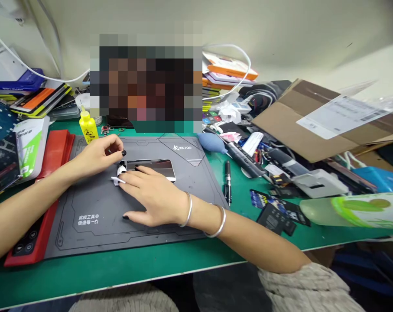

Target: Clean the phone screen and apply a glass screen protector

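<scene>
A phone [162, 168] with a dark, glossy screen lies face up on the grey work mat [105, 234]. My right hand [154, 193] reaches over its left part, palm down, with the fingers pressing a small crumpled white wipe [116, 180] at the phone's left end. The thumb rests apart, close to the mat. My left hand [100, 154] is just beyond that same end, its thumb and index tips brought together in a pinch. Whether anything thin is between those tips cannot be seen. A clear glass sheet [183, 149] lies on the mat's far right.
Left of the mat stand a red phone holder [55, 151] and a yellow bottle [88, 128]. To the right lie a pen [228, 182], a blue air blower [212, 143], batteries [272, 218], a cardboard box [280, 117] and a drink bottle [355, 210]. A blurred patch covers the back.
</scene>
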